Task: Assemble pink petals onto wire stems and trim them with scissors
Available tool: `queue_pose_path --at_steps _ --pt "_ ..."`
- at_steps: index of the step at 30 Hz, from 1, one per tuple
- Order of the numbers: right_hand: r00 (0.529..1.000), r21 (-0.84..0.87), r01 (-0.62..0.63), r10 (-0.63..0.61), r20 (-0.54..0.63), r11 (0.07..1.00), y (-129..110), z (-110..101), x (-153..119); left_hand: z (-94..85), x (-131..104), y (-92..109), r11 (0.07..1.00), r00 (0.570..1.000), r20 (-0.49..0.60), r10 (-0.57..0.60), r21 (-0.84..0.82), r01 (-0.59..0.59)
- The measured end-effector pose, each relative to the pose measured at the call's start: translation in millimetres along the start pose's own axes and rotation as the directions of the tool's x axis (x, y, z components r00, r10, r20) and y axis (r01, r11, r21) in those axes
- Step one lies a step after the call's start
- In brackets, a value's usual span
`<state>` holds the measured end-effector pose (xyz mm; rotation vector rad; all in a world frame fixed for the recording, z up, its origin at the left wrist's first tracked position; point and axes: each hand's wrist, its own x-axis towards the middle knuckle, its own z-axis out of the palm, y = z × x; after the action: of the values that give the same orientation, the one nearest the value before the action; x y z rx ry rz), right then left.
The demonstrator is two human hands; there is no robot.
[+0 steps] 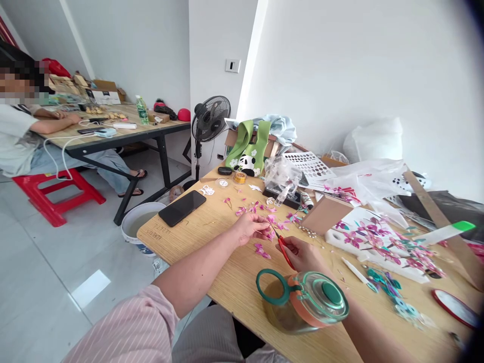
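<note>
Over the wooden table (223, 272), my left hand (251, 228) pinches a small pink flower piece (270, 234) between thumb and fingers. My right hand (302, 253) is closed on red-handled scissors (284, 250), whose tips point at the piece beside my left fingertips. More pink flower pieces (261, 250) lie on the wood below and behind my hands. A lidded glass jar (302, 302) with a green ring stands in front of my right forearm and hides part of it. To the right, finished-looking pink flowers (374, 241) rest on white foam (340, 242).
A black phone (182, 207) lies at the table's left. Behind are a green panda bag (247, 156), plastic bags and a cardboard piece (327, 214). A white bucket (130, 222) and a fan (210, 118) stand beyond. A person sits at another table (130, 133).
</note>
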<state>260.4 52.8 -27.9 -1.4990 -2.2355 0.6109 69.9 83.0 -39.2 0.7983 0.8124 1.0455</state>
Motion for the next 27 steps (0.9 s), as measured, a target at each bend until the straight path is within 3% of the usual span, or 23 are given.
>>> queue_pose_path --at_steps 8,19,23,27 --pt "1.000 -0.036 -0.001 0.001 -0.014 0.999 -9.4 -5.0 -4.5 -0.3 0.1 0.3 0.999 1.000 0.008 0.019 0.036 -0.020" --pt "0.992 -0.251 0.092 -0.110 -0.057 0.964 -8.7 -7.8 -6.6 -1.6 0.5 -0.4 0.999 0.998 0.037 0.040 0.010 -0.041" --pt "0.989 -0.223 0.107 -0.126 -0.075 0.969 -8.9 -8.4 -7.6 -1.9 -0.3 -0.2 0.997 0.996 0.055 0.071 0.035 -0.073" --pt "0.998 -0.067 0.048 -0.051 -0.048 0.997 -9.4 -7.0 -6.6 -2.3 -0.8 0.0 0.991 0.993 0.042 0.113 0.068 -0.116"
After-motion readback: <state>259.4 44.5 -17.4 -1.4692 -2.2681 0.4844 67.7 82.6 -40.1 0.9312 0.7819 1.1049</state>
